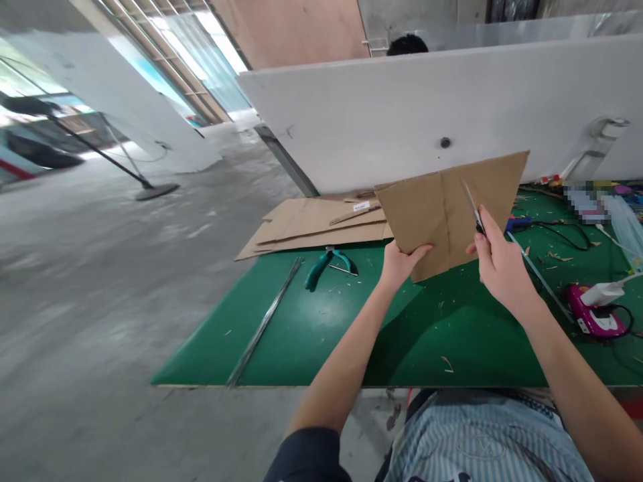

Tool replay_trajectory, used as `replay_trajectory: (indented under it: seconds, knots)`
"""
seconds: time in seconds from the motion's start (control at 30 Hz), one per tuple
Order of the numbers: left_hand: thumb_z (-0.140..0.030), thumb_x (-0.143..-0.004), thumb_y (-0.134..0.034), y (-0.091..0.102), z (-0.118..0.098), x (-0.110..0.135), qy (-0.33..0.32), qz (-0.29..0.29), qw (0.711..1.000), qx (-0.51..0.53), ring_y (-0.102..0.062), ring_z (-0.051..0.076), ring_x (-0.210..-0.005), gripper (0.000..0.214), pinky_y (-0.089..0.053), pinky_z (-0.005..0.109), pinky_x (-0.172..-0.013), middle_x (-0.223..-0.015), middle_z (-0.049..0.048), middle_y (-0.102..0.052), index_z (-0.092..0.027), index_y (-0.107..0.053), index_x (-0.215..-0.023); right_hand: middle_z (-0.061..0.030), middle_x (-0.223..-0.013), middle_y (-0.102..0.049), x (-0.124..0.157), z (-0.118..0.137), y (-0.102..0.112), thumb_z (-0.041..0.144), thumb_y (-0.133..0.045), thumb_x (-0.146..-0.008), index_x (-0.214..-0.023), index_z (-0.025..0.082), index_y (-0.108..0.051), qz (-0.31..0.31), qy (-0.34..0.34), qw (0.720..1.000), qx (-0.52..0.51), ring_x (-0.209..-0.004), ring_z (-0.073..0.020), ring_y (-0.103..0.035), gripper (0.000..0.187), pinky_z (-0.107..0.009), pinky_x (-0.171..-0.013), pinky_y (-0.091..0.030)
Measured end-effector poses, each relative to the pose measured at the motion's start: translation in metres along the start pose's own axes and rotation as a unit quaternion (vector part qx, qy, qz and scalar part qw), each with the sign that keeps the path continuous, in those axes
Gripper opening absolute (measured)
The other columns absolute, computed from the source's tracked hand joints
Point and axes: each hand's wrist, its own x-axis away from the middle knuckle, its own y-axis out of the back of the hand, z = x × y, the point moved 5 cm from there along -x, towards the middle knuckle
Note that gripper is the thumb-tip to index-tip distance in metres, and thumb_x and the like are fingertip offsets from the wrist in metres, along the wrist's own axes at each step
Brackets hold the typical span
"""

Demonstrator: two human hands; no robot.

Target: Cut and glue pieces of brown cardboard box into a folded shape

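A creased sheet of brown cardboard (422, 207) is raised at a slant above the green tabletop. My left hand (398, 263) grips its lower left edge, thumb lying across the near face. In my right hand (499, 268) is a pair of scissors (473, 209) with slim pointed blades and a dark handle, mostly covered by my fingers. The blades point up in front of the sheet's right half; whether they touch it I cannot tell. Behind and left of the sheet lie several flat cardboard pieces (311, 224), one with a white label.
Teal-handled pliers (329, 266) and a bundle of thin wires (266, 321) lie on the green table (201, 355). To the right are a pink device (597, 321) with a white plug and a blue-handled tool (520, 223) with a cord. A white partition (376, 127) stands behind; someone's hair shows above it.
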Motion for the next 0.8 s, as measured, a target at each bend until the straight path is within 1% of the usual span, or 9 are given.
replay_trajectory:
  seconds: [0.13, 0.27, 0.4, 0.47, 0.53, 0.6, 0.67, 0.73, 0.8]
  knots:
    - [-0.037, -0.063, -0.079, 0.0, 0.001, -0.001, 0.0, 0.003, 1.0, 0.0, -0.07, 0.028, -0.086, 0.032, -0.058, 0.037, -0.072, -0.092, 0.0119, -0.074, -0.014, -0.071, -0.083, -0.0085, -0.087, -0.067, -0.018, 0.025, 0.005, 0.033, -0.033, -0.095, -0.151, 0.022, -0.021, 0.006, 0.038, 0.999, 0.021, -0.053, -0.0142, -0.052, 0.059, -0.028, -0.049, -0.044]
    - [-0.04, -0.061, -0.079, -0.001, 0.001, 0.001, 0.01, -0.003, 1.0, 0.001, -0.069, 0.028, -0.082, 0.033, -0.058, 0.037, -0.069, -0.086, 0.011, -0.074, -0.014, -0.07, -0.078, -0.0076, -0.085, -0.064, -0.034, 0.042, 0.0, 0.027, -0.034, -0.092, -0.149, 0.024, -0.03, 0.016, 0.082, 0.995, 0.057, -0.055, -0.0142, -0.049, 0.057, -0.03, -0.055, -0.044]
    - [-0.049, -0.062, -0.077, 0.0, 0.008, 0.003, 0.025, -0.004, 0.999, 0.019, -0.068, 0.026, -0.078, 0.039, -0.056, 0.034, -0.064, -0.082, 0.01, -0.073, -0.014, -0.069, -0.076, -0.0069, -0.081, -0.061, -0.043, 0.046, -0.004, 0.024, -0.034, -0.09, -0.148, 0.022, -0.033, -0.017, 0.111, 0.987, 0.112, -0.058, -0.0149, -0.046, 0.058, -0.03, -0.058, -0.042]
    - [-0.057, -0.064, -0.072, 0.003, 0.013, -0.001, 0.032, 0.0, 0.998, 0.05, -0.067, 0.024, -0.075, 0.045, -0.055, 0.032, -0.062, -0.079, 0.0088, -0.072, -0.015, -0.067, -0.076, -0.006, -0.076, -0.058, -0.045, 0.046, -0.005, 0.024, -0.033, -0.09, -0.148, 0.021, -0.033, -0.017, 0.11, 0.985, 0.135, -0.056, -0.0149, -0.043, 0.059, -0.029, -0.056, -0.04]
    - [-0.064, -0.063, -0.07, 0.008, 0.013, -0.01, 0.023, 0.002, 0.995, 0.099, -0.067, 0.022, -0.077, 0.051, -0.056, 0.032, -0.065, -0.081, 0.0077, -0.071, -0.016, -0.066, -0.081, -0.0045, -0.072, -0.054, -0.044, 0.047, -0.004, 0.022, -0.032, -0.089, -0.148, 0.02, -0.033, -0.015, 0.112, 0.982, 0.151, -0.054, -0.0139, -0.04, 0.059, -0.028, -0.054, -0.038]
    - [-0.068, -0.063, -0.069, 0.017, 0.0, -0.022, -0.003, 0.0, 0.989, 0.15, -0.068, 0.023, -0.085, 0.057, -0.057, 0.033, -0.073, -0.091, 0.0075, -0.071, -0.019, -0.066, -0.091, -0.0036, -0.07, -0.052, -0.043, 0.049, -0.003, 0.021, -0.032, -0.089, -0.148, 0.021, -0.032, -0.01, 0.113, 0.98, 0.164, -0.053, -0.0135, -0.038, 0.06, -0.028, -0.054, -0.036]
    - [-0.068, -0.066, -0.067, 0.024, -0.026, -0.036, -0.041, 0.009, 0.984, 0.176, -0.067, 0.025, -0.098, 0.06, -0.056, 0.034, -0.082, -0.104, 0.0082, -0.069, -0.022, -0.065, -0.103, -0.0037, -0.069, -0.052, -0.043, 0.05, -0.001, 0.021, -0.032, -0.089, -0.149, 0.02, -0.032, -0.002, 0.108, 0.979, 0.172, -0.054, -0.014, -0.039, 0.06, -0.028, -0.055, -0.035]
    - [-0.067, -0.074, -0.06, 0.027, -0.057, -0.047, -0.08, 0.049, 0.981, 0.168, -0.064, 0.025, -0.107, 0.06, -0.055, 0.035, -0.087, -0.113, 0.0087, -0.067, -0.025, -0.06, -0.117, -0.0051, -0.072, -0.055, -0.043, 0.051, 0.0, 0.021, -0.031, -0.089, -0.149, 0.018, -0.03, 0.012, 0.096, 0.979, 0.18, -0.056, -0.0148, -0.041, 0.06, -0.029, -0.057, -0.036]
    - [-0.063, -0.075, -0.063, 0.027, -0.087, -0.054, -0.14, 0.088, 0.972, 0.168, -0.065, 0.023, -0.104, 0.061, -0.055, 0.035, -0.086, -0.11, 0.0072, -0.068, -0.029, -0.055, -0.125, -0.0071, -0.079, -0.059, -0.044, 0.052, -0.001, 0.021, -0.029, -0.09, -0.15, 0.016, -0.028, 0.026, 0.082, 0.977, 0.197, -0.059, -0.0151, -0.044, 0.06, -0.029, -0.059, -0.037]
